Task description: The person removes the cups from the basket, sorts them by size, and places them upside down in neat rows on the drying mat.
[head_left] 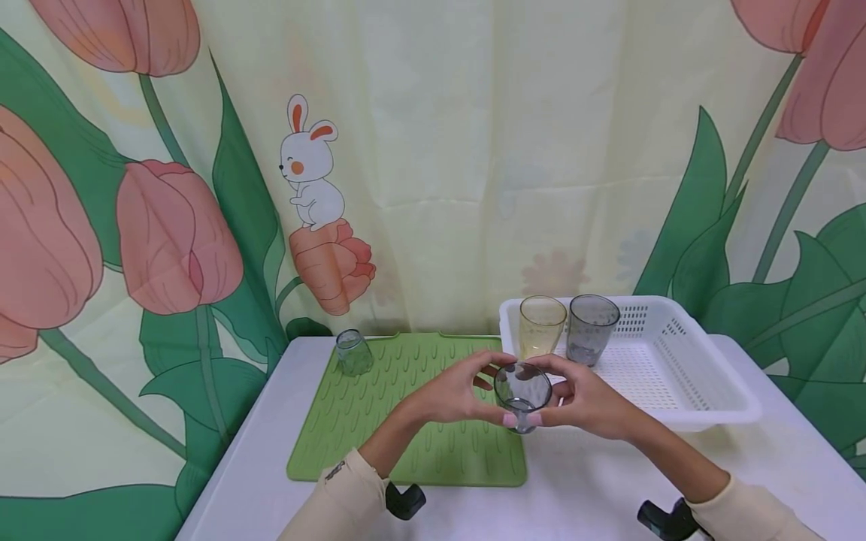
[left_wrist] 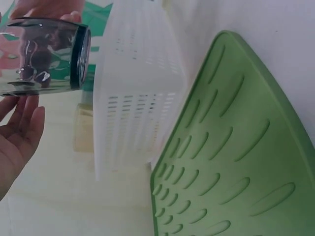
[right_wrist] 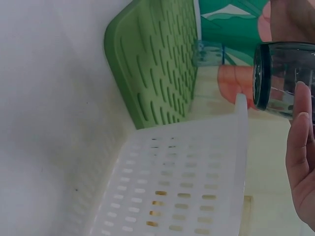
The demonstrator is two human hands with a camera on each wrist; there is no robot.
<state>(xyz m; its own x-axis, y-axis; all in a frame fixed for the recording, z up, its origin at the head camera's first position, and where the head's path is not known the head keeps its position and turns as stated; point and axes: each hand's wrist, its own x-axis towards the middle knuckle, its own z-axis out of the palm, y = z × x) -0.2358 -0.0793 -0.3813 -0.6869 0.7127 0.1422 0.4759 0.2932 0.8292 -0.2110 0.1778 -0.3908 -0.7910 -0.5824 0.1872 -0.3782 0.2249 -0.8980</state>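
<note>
Both hands hold a smoky grey glass (head_left: 522, 387) between them, above the right edge of the green drying mat (head_left: 406, 443). My left hand (head_left: 453, 391) grips its left side, thumb at the front and fingers toward the back. On the opposite side, my right hand (head_left: 591, 398) grips it likewise, the two thumbs nearly meeting. In the right wrist view the glass (right_wrist: 285, 78) lies sideways across the picture, with right-hand fingers (right_wrist: 301, 142) against its wall. The left wrist view also shows the glass (left_wrist: 44, 56) with fingertips on it.
A white perforated basket (head_left: 704, 376) stands at the right. Inside its left end are a yellow glass (head_left: 541, 327) and another grey glass (head_left: 591, 330). A small greenish glass (head_left: 354, 353) sits on the mat's far left corner. Behind the white table (head_left: 582, 496) hangs a printed curtain (head_left: 433, 150).
</note>
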